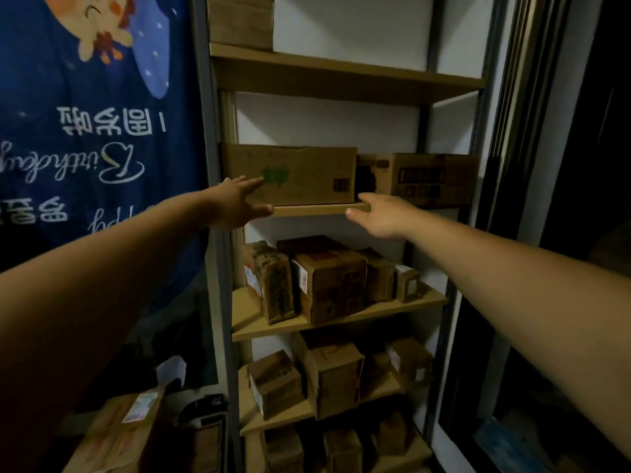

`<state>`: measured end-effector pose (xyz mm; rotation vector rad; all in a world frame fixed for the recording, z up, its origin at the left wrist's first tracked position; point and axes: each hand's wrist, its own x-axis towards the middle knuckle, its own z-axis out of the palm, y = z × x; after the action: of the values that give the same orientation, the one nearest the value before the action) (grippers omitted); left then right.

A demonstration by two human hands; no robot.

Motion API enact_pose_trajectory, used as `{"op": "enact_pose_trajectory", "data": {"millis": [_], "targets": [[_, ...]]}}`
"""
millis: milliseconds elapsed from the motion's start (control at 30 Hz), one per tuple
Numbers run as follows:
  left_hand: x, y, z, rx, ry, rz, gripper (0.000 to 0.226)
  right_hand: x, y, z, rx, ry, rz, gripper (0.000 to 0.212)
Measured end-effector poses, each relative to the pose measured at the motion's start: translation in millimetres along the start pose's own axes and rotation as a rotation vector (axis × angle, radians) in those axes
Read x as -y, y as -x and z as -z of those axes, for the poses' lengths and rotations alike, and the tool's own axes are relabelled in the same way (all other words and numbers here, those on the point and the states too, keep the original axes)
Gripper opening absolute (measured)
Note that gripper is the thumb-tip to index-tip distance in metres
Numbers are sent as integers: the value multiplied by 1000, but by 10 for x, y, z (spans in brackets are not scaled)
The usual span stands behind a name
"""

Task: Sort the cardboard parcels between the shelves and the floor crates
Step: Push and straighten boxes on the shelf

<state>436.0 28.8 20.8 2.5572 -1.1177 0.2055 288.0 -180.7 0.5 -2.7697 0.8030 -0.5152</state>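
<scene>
A: How far along can the sorting be judged to be?

B: A good part seems done. Parcels are stacked on every board of the shelf unit [341, 80]. A top parcel [240, 23] is seen at the upper edge of the frame, and small parcels [329, 285] are crowded on the boards in the lower middle.

A: And which parcel is being dealt with?

B: The green-printed parcel [293, 175], which lies flat on the middle board at the centre of the frame. A neighbouring parcel [433, 179] is set just beside it to the right.

A: Is it gripped?

B: No grip is shown. The left hand [239, 199] is stretched out with straight fingers laid against the lower left of the parcel's front, the thumb spread below it. The right hand [379, 215] is also spread flat, fingers pointed at the parcel's lower right corner and the thumb along the board's edge. Nothing is held by either.

A: So what is left?

B: It is judged that this parcel is either being seated on its board or about to be drawn off. A floor parcel [119, 435] is seen at the lower left of the frame and has not been shelved. That corner is dim, so a crate cannot be made out there with any certainty.
</scene>
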Motion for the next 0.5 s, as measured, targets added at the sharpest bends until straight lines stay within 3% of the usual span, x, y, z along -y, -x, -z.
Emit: {"op": "enact_pose_trajectory", "data": {"millis": [300, 500], "targets": [[197, -1200, -10, -101, -55, -18, 76, 29, -1163, -87, -63, -23, 56, 69], [318, -1883, -110, -212, -215, -15, 80, -51, -1896, -126, -99, -60, 95, 70]]}}
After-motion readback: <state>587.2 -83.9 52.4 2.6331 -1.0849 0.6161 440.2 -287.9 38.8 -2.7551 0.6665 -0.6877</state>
